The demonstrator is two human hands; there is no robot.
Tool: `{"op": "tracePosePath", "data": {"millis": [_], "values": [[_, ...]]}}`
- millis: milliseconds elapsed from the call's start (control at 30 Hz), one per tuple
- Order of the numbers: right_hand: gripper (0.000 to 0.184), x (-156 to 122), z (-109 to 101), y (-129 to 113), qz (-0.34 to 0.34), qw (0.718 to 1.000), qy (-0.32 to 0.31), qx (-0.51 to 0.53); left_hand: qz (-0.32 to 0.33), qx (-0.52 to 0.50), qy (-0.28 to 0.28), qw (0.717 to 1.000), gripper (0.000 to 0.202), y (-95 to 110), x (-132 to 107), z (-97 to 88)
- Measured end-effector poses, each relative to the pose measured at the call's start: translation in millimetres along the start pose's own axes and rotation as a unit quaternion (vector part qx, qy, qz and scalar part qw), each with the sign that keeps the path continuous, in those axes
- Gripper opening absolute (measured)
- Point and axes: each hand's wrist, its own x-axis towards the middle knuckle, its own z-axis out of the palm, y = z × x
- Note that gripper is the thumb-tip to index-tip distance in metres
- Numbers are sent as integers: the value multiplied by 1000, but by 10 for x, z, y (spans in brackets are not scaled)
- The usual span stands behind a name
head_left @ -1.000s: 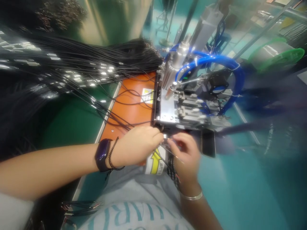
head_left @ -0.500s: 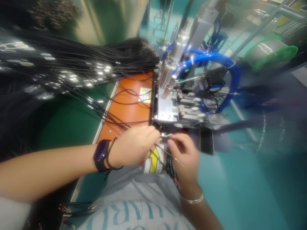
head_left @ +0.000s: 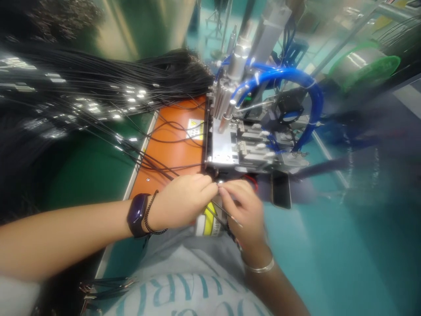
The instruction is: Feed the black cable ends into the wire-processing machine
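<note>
Low in front of the orange surface, my left hand (head_left: 184, 199) is closed around thin black cables (head_left: 158, 163) that trail in from the left. My right hand (head_left: 245, 206) is pinched, its fingertips meeting those of my left hand. What lies between the fingertips is mostly hidden; just before, thin wires showed there. More black cable (head_left: 215, 213) passes below both hands, with a stripped end near the right palm. Just beyond the hands stands a metal machine fixture (head_left: 225, 147).
A thick bundle of black cables (head_left: 148, 74) lies at the back left over an orange panel (head_left: 177, 149). Blue air hoses (head_left: 315, 109) loop over the machine at right. A dark phone-like slab (head_left: 281, 188) and a green-rimmed spool (head_left: 365, 66) are farther right.
My right hand has moved left until its fingertips meet my left hand's, covering the thin wires seen between them before. The left hand stays nearly in place. The view has shifted slightly.
</note>
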Motion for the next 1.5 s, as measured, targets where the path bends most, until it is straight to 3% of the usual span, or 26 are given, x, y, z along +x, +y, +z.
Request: {"op": "tracePosePath", "data": {"millis": [200,367,500,600,700,1000,1267,1500], "values": [[6,15,9,126,107,992,13,58,-38,-10,-6,999,26,-23,8,-1],[9,42,11,167,161,986,22,44,-76,-26,-31,996,51,-28,12,-35],[17,80,-14,226,230,971,-40,53,-59,9,-12,998,39,-106,40,5],[18,91,-29,298,272,954,-91,92,-46,31,-28,998,35,-152,73,50],[17,91,-25,339,298,940,-97,132,-37,50,-36,997,32,-165,91,73],[13,92,1,324,301,938,-75,155,-6,64,-24,998,31,-163,80,52],[8,88,57,333,287,950,-46,117,-3,111,-53,992,30,-147,98,31],[12,79,94,336,277,943,-1,187,11,160,-44,986,30,-123,95,37]]}}
